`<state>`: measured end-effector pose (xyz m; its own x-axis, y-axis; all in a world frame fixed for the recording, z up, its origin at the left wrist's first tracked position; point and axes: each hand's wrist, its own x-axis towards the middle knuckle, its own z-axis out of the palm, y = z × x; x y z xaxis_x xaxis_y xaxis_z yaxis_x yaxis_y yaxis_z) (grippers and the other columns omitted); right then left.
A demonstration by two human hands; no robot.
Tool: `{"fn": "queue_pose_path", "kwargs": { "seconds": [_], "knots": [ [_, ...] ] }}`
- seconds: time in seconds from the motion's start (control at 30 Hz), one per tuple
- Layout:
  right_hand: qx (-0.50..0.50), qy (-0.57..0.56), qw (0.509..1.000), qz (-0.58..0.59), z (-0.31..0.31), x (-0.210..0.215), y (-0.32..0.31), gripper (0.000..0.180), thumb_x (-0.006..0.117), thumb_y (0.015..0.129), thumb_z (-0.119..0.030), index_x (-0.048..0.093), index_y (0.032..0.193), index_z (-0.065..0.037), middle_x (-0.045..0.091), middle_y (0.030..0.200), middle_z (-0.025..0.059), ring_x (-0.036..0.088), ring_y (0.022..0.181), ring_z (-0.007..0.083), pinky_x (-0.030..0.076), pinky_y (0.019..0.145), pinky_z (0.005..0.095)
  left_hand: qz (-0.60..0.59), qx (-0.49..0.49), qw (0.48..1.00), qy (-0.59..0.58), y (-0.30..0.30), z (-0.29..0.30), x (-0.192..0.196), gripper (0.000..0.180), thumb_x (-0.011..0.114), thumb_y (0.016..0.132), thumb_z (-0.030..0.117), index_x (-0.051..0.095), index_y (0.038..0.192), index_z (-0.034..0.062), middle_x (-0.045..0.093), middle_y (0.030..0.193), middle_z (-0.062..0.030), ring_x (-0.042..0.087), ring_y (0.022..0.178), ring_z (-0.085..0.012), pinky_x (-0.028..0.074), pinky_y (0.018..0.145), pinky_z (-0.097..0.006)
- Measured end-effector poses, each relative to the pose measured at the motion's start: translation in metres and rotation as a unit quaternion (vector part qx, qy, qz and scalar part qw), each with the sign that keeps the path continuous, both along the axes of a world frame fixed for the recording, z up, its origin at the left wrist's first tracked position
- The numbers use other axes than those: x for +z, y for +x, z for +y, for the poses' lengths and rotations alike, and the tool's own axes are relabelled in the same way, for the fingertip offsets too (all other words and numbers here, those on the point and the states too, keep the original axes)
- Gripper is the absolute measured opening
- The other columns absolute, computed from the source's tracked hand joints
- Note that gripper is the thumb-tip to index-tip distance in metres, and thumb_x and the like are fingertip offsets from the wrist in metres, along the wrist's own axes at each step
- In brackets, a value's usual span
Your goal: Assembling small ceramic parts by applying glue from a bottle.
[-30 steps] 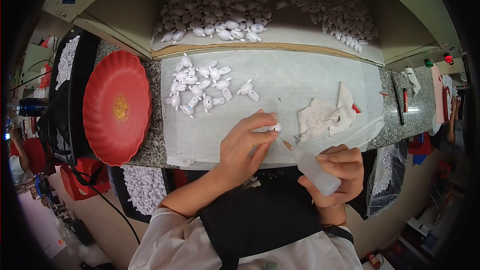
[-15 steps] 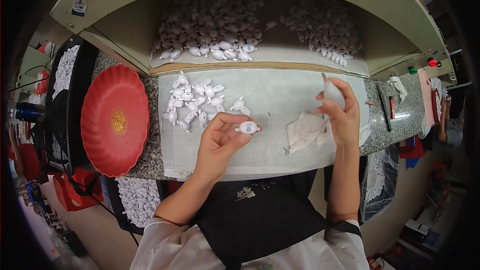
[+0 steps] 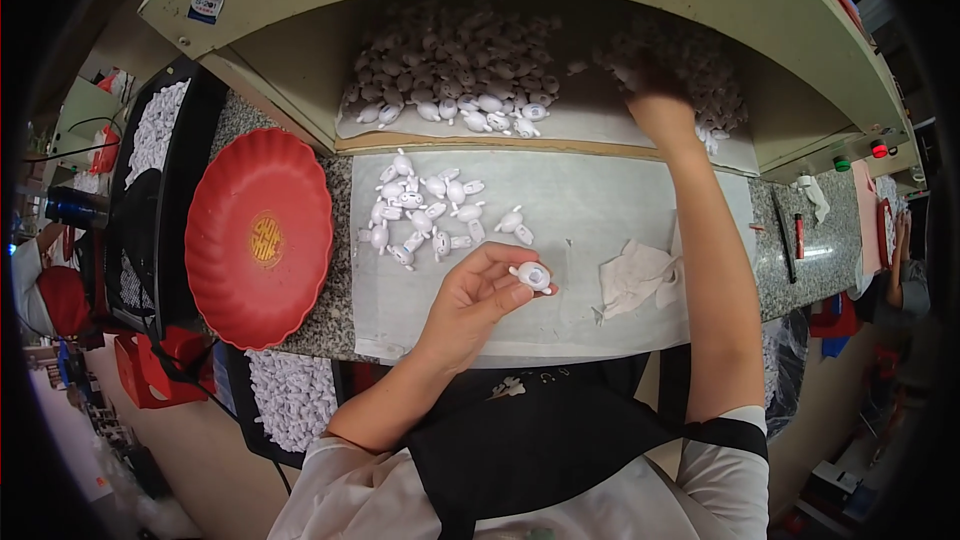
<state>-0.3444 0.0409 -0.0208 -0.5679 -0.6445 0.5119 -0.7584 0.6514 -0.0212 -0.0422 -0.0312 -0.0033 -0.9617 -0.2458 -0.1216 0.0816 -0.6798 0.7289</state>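
Between thumb and fingers, my left hand (image 3: 470,295) pinches a small white plastic figurine (image 3: 531,277), a bluish patch showing on its rounded body. The hand hovers over the paper-covered bench (image 3: 540,330). Just beyond it, several white figurines (image 3: 412,198) with little limbs lie in a loose cluster. My right hand (image 3: 658,105) reaches deep into the shelf, at the heap of small white parts (image 3: 720,90) on its right side. Shadow hides those fingers and whatever they may hold.
A larger heap of white figurines (image 3: 440,70) fills the shelf's left side. At left stands a red scalloped bowl (image 3: 215,240). A crumpled cloth (image 3: 635,275) lies on the paper. A red marker (image 3: 799,235) rests at right. Filled bins (image 3: 290,390) stand below the bench.
My right hand, which held a white squeeze bottle over the bench, has moved forward into the shelf; the bottle no longer shows. My left hand still holds the figurine, now slightly turned.
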Motion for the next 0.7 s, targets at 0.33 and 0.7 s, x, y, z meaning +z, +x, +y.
{"fn": "queue_pose_path", "kwargs": {
  "seconds": [0.33, 0.7],
  "knots": [
    [0.139, -0.349, 0.693, -0.616, 0.066, 0.070, 0.163, 0.011, 0.052, 0.070, 0.002, 0.051, 0.081, 0.002, 0.058, 0.076, 0.0137, 0.047, 0.051, 0.0085, 0.038, 0.043, 0.0184, -0.011, -0.025, 0.999, -0.025, -0.001, 0.008, -0.006, 0.025, 0.055, 0.076, 0.001, 0.048, 0.099, -0.0007, 0.055, 0.092, -0.0086, 0.054, 0.086, -0.0138, 0.042, 0.080, -0.027],
    [0.129, -0.344, 0.758, -0.540, 0.092, 0.058, 0.207, 0.015, 0.063, 0.064, 0.007, 0.055, 0.076, 0.003, 0.057, 0.077, 0.0107, 0.051, 0.062, 0.0111, 0.039, 0.052, 0.0193, 0.008, 0.002, 0.984, -0.180, -0.005, 0.032, 0.003, 0.025, 0.052, 0.075, -0.006, 0.048, 0.099, -0.0039, 0.055, 0.095, -0.0109, 0.052, 0.092, -0.0156, 0.042, 0.080, -0.026]
  ]
}}
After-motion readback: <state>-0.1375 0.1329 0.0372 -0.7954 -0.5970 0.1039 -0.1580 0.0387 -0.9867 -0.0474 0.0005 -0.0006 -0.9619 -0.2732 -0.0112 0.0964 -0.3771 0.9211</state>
